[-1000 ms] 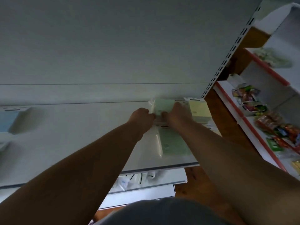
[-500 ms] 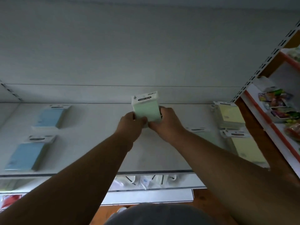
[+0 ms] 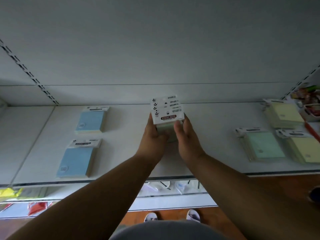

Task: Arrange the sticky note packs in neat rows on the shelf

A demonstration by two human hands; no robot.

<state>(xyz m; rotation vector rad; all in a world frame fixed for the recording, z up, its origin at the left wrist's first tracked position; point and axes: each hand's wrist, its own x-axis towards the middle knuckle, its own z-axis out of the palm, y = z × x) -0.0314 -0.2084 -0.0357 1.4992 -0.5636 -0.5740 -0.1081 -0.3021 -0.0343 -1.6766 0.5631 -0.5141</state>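
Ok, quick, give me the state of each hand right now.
Left hand: closed on the left side of the stack of green sticky note packs.
Right hand: closed on the right side of the same stack.

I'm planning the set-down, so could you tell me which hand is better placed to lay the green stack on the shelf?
Neither clearly: left hand and right hand both clasp the green stack above bare shelf. Probably both together.

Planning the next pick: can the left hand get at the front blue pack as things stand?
Probably not yet: the left hand shares the held green stack with the right hand. The path along the shelf to the front blue pack looks clear.
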